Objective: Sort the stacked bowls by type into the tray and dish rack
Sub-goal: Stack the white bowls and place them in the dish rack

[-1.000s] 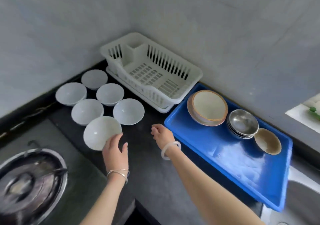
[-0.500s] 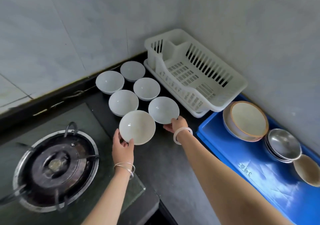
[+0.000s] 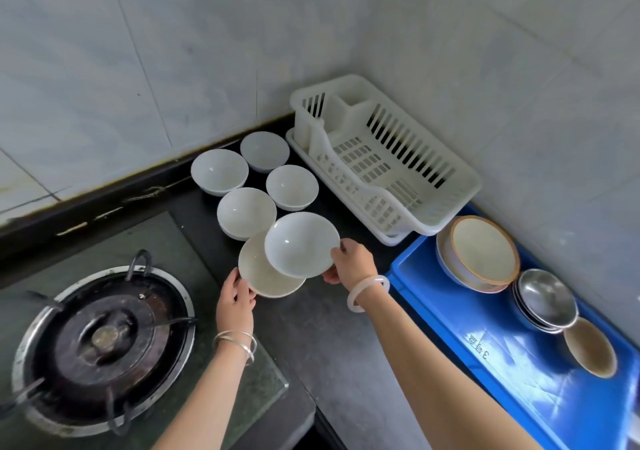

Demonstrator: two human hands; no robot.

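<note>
My right hand (image 3: 353, 264) grips the rim of a white bowl (image 3: 301, 243) and holds it lifted, overlapping a cream bowl (image 3: 258, 276). My left hand (image 3: 235, 302) holds that cream bowl by its near edge. Several more white bowls (image 3: 246, 211) sit on the dark counter behind them. The white dish rack (image 3: 384, 162) stands in the corner with nothing in it. The blue tray (image 3: 502, 363) on the right holds an orange-rimmed bowl (image 3: 479, 253), stacked steel bowls (image 3: 545, 300) and a brown bowl (image 3: 590, 347).
A gas burner (image 3: 100, 342) on a glass stovetop fills the lower left. Tiled walls close the corner behind the rack and tray. Bare dark counter (image 3: 329, 345) lies between my arms.
The view swung left toward the stove. Both hands reached the two nearest bowls and took hold; the right one has lifted its white bowl over the cream one.
</note>
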